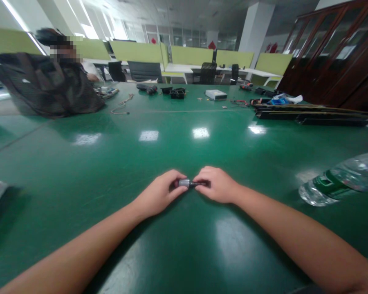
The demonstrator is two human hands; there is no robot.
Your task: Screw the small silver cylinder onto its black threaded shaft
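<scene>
A small silver cylindrical piece with a thin dark shaft lies level between my two hands, low over the green table. My left hand pinches the silver piece at its left end, thumb below and fingers above. From the right side, my right hand has its thumb and fingertips closed around the dark shaft. A gap of a few centimetres separates the two hands. What the piece is exactly is too small to tell.
At the right lies a clear bottle with a green label. A dark bag stands at the back left, a person behind it. Black parts, a silver box and dark rails lie along the far side.
</scene>
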